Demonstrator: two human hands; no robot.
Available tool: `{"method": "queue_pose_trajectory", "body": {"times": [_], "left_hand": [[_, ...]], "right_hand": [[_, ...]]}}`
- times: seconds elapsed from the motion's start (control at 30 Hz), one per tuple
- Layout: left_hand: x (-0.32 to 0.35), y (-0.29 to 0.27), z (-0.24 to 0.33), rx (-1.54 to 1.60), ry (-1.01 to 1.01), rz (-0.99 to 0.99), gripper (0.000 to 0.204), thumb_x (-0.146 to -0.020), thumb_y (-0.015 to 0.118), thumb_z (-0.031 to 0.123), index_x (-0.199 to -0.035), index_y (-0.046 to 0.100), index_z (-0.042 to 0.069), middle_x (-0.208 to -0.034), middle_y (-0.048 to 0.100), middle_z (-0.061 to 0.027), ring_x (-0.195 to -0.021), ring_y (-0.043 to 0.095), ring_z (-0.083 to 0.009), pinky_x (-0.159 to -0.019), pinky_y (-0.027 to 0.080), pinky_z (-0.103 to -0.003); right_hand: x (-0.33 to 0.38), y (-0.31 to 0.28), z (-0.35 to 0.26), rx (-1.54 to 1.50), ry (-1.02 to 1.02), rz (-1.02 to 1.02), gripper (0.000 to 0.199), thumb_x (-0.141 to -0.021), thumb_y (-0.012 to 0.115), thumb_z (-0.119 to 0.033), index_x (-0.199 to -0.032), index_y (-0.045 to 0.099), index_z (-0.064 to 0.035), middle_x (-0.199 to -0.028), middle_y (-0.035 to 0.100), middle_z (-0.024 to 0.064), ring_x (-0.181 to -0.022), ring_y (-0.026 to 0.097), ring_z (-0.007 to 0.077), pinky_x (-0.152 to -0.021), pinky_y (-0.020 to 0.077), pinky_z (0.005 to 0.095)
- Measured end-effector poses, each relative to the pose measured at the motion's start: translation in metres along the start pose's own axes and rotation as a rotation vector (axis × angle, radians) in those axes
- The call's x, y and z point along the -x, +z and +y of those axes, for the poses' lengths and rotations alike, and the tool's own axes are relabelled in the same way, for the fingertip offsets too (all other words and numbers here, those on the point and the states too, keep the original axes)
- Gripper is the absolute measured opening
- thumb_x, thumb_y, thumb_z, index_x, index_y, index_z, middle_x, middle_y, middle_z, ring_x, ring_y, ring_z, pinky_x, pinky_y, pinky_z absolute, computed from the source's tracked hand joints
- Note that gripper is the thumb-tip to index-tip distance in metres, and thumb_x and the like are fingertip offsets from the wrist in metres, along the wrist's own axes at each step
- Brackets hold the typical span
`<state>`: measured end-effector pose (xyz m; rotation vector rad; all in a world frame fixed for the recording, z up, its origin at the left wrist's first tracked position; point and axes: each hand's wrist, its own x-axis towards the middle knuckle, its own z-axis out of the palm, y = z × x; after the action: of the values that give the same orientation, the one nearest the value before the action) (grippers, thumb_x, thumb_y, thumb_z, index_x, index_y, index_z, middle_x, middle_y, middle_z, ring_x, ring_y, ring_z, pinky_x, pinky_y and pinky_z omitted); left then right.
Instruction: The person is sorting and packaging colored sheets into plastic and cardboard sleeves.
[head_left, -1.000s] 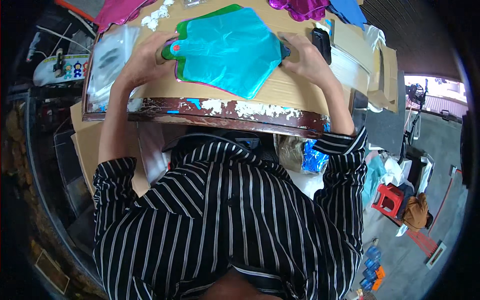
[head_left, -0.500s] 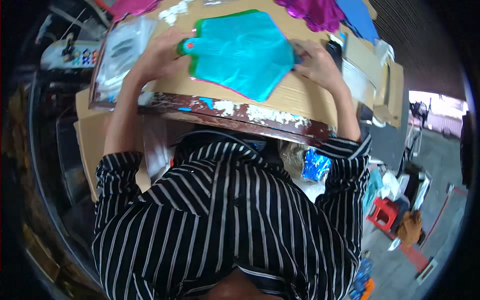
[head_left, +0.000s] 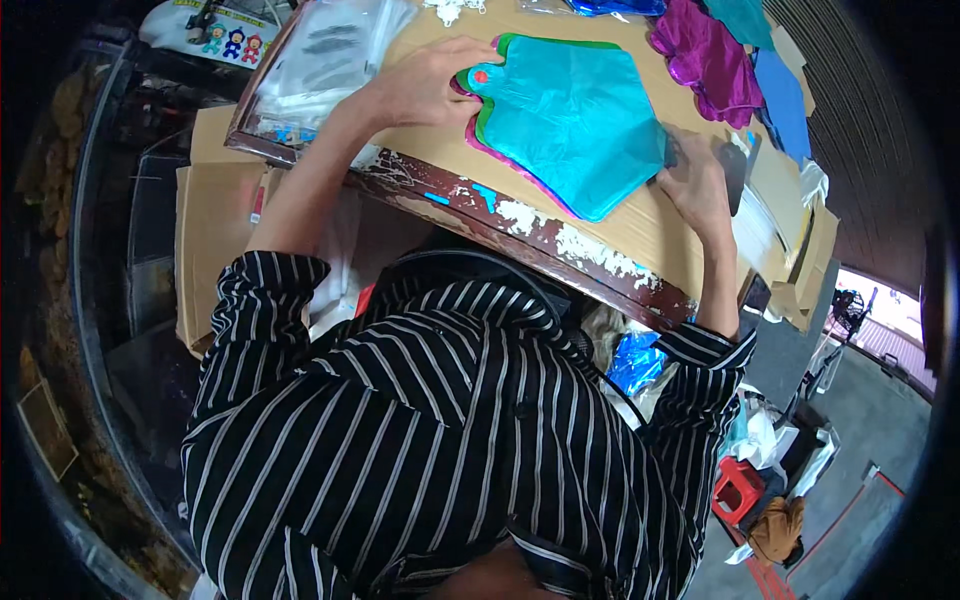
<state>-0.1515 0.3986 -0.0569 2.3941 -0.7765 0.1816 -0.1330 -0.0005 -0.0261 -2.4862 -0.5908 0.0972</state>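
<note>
A flat stack of foil sheets (head_left: pixel 570 120) lies on cardboard, teal on top, with green and magenta layers showing at its edges. At its left end is a small rounded tab with a red dot. My left hand (head_left: pixel 425 85) is closed at that tab, thumb below and fingers above, gripping the edge. On the right, my right hand (head_left: pixel 697 185) pinches the pointed corner of the stack between thumb and fingers. Part of the right fingertips is hidden at the foil's corner.
Clear plastic bags (head_left: pixel 325 60) lie at the table's left. Magenta foil (head_left: pixel 710 65) and blue foil (head_left: pixel 610 5) lie at the far side. Open cardboard boxes (head_left: pixel 805 260) stand at the right. The worn table edge (head_left: pixel 520 215) runs before me. A red stool (head_left: pixel 737 490) stands on the floor.
The whole view has turned and shifted, so the table appears tilted. The stack sits further right in the picture, and my left hand has closed in on its tab end.
</note>
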Motion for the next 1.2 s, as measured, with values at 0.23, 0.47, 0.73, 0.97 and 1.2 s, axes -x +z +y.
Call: {"method": "queue_pose_trajectory", "body": {"times": [0.23,0.47,0.73,0.97,1.2], "left_hand": [[0.012,-0.003,0.01,-0.014,-0.006,0.075,0.049,-0.082,0.068,0.008,-0.13,0.06,0.004,-0.135,0.06,-0.0152,-0.125,0.057,-0.0327,-0.108,0.044,-0.04],[0.044,0.023,0.041,-0.137,-0.174,0.267,0.035,-0.079,0.064,0.002,-0.114,0.066,0.004,-0.125,0.064,-0.0125,-0.115,0.061,-0.0338,-0.101,0.046,-0.043],[0.042,0.038,0.049,-0.187,-0.169,0.338,0.03,-0.078,0.065,0.001,-0.108,0.067,0.006,-0.116,0.067,-0.0095,-0.111,0.062,-0.0318,-0.099,0.046,-0.045],[0.042,0.042,0.049,-0.208,-0.169,0.409,0.025,-0.075,0.065,0.004,-0.099,0.068,0.008,-0.111,0.067,-0.0043,-0.107,0.061,-0.0282,-0.092,0.043,-0.045],[0.041,0.041,0.051,-0.211,-0.161,0.423,0.025,-0.075,0.066,0.005,-0.1,0.067,0.008,-0.11,0.067,-0.0051,-0.106,0.062,-0.0289,-0.092,0.043,-0.046]], "right_hand": [[0.005,-0.003,-0.002,0.044,-0.005,-0.013,0.058,-0.075,0.072,-0.002,-0.132,0.06,-0.0022,-0.126,0.062,0.0209,-0.116,0.062,0.0364,-0.102,0.0482,0.041],[0.01,-0.001,-0.003,0.095,-0.175,-0.008,0.06,-0.077,0.071,-0.006,-0.135,0.058,-0.0026,-0.14,0.056,0.0208,-0.122,0.059,0.0377,-0.106,0.0463,0.0416],[0.004,0.009,0.0,0.027,-0.143,-0.029,0.06,-0.077,0.07,-0.009,-0.136,0.057,-0.0014,-0.149,0.049,0.0201,-0.125,0.058,0.0372,-0.106,0.0466,0.0417],[0.001,0.017,-0.013,-0.023,-0.03,-0.109,0.061,-0.08,0.074,-0.005,-0.138,0.055,-0.0018,-0.153,0.046,0.0151,-0.125,0.059,0.0312,-0.102,0.049,0.0404],[-0.001,0.03,-0.005,0.197,-0.167,0.002,0.061,-0.077,0.068,-0.005,-0.137,0.058,-0.0042,-0.149,0.049,0.0207,-0.134,0.051,0.0371,-0.116,0.035,0.0482]]}}
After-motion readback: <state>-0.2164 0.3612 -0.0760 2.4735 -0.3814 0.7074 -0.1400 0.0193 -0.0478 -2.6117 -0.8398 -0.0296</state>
